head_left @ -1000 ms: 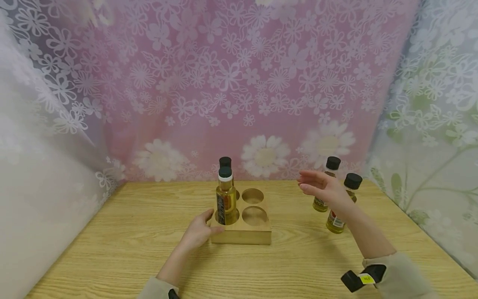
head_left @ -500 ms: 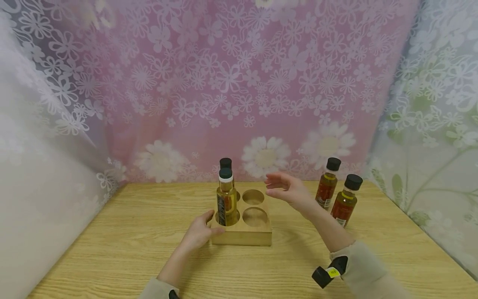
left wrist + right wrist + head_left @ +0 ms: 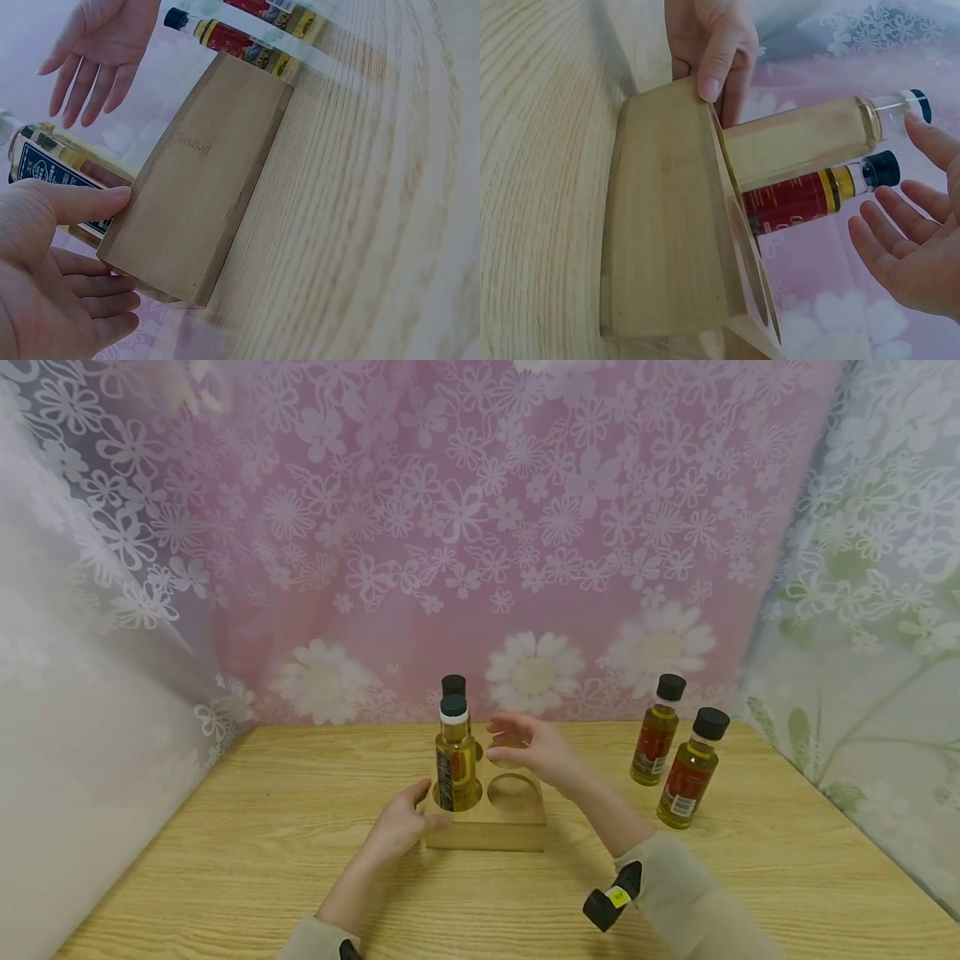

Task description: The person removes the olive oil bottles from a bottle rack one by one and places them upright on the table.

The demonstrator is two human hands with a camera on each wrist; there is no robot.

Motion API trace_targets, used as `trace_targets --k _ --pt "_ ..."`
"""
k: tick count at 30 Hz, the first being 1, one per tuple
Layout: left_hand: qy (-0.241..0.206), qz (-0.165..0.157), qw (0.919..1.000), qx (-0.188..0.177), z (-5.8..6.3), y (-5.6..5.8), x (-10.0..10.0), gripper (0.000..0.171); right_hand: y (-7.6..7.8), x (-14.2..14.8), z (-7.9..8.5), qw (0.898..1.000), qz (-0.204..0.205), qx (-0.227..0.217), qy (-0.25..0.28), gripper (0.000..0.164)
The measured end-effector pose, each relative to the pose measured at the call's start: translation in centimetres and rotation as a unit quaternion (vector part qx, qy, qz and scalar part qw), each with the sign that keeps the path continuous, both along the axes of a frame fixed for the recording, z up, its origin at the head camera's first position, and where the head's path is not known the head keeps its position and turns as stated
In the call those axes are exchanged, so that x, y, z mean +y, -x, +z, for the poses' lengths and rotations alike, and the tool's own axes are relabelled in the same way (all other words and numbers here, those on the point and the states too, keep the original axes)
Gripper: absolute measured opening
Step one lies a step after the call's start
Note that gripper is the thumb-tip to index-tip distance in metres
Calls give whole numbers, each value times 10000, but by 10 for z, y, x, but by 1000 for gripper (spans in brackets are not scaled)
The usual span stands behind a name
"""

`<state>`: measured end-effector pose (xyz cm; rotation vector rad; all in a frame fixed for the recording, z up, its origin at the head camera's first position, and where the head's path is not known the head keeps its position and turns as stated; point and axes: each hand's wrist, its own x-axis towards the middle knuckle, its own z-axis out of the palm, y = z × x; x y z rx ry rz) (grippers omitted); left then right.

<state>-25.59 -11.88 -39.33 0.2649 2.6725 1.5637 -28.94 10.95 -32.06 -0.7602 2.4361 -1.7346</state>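
A square wooden bottle holder (image 3: 486,837) with round holes stands on the table. My left hand (image 3: 397,828) grips its near left corner, thumb on the front and fingers round the side. In the near left hole stands a clear bottle of pale yellow oil (image 3: 455,760) with a dark green cap. Behind it, mostly hidden, is a red-labelled oil bottle (image 3: 791,202) with a dark cap. My right hand (image 3: 543,756) hovers over the holder's right side, fingers spread and holding nothing; in the right wrist view its fingers are close to the two caps.
Two more red-labelled oil bottles, one farther back (image 3: 655,739) and one nearer (image 3: 688,777), stand upright on the wooden table (image 3: 247,860) at the right. Flowered curtains (image 3: 450,527) enclose the back and sides.
My right hand has moved left, from beside the two right-hand bottles to above the holder. My left hand has stayed on the holder, and the bottles have not moved.
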Motion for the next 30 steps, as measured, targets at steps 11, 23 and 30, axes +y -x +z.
trace_targets --k 11,23,30 --pt "-20 -49 10000 -65 1 0 0 77 3 -29 -9 9991 80 231 -355 61" --pt "27 -68 10000 -21 2 -1 0 77 7 -44 -18 9965 -325 -45 -775 71" --pt "27 -65 10000 26 0 -1 0 77 6 -46 -21 9952 -476 121 -842 71"
